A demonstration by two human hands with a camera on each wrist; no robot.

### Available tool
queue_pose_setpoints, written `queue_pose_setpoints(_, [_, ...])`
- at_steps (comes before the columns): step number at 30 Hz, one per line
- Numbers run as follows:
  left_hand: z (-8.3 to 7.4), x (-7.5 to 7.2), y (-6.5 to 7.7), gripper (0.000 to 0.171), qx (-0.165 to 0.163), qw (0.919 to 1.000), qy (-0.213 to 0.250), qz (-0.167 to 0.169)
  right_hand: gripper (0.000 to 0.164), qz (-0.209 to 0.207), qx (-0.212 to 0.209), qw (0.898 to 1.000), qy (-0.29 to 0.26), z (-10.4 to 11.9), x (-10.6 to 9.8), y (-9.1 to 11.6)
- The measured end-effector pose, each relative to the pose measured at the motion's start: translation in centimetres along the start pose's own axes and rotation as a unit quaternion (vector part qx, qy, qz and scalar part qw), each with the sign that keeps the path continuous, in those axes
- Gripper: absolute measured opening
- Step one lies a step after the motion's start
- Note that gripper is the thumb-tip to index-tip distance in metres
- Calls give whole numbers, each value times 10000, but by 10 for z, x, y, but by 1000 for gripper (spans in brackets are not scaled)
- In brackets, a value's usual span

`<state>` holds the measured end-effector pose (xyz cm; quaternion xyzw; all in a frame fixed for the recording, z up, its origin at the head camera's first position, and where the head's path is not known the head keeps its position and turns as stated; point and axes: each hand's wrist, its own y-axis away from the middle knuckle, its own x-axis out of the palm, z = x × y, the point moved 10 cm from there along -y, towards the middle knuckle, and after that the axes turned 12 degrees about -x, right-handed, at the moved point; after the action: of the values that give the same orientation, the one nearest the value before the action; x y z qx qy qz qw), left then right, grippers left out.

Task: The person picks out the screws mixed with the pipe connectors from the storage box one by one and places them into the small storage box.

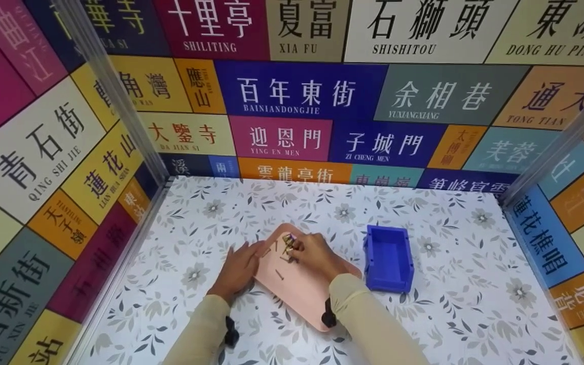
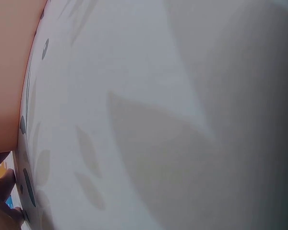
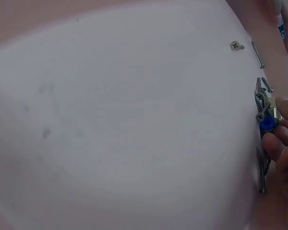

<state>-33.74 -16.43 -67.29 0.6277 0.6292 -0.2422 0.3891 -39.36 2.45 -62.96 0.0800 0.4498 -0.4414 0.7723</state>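
Observation:
A pink tray [image 1: 297, 299] lies at a slant on the table, with loose screws and small brass-coloured pieces toward its far end. Over that pile, my right hand [image 1: 315, 256] pinches a brass-coloured fitting with a blue ring [image 3: 268, 123] between thumb and fingers. Several screws lie close by, one screw [image 3: 235, 46] standing apart with its cross-slotted head showing. At the tray's left edge, my left hand [image 1: 239, 268] rests with extended fingers touching the rim. In the left wrist view only part of its fingers [image 2: 5, 189] shows, beside the tray's side.
A blue plastic bin [image 1: 388, 285] stands on the table to the right of the tray. Leaf-and-flower patterned covering [image 1: 190, 203] spreads over the table. Walls of coloured sign panels [image 1: 302, 91] enclose the back and sides, with clear strips at the corners.

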Motion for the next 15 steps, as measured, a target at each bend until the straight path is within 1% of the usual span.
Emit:
queue_pose_setpoints(5, [2,2,-1,49,-158,9998,7,74,11,24,129,9998,122,-2,4,1])
queue_pose_setpoints(8, [1,2,-1,49,-155,9998,12,87,11,49,191,9997,171,-2,6,2])
queue_pose_setpoints(12, [0,2,-1,50,-131,9999,-29,99,15,80,159,9995,249,-1,7,3])
queue_pose_setpoints(15, [0,1,0,50,-126,9999,-36,111,16,99,163,9996,212,-1,7,4])
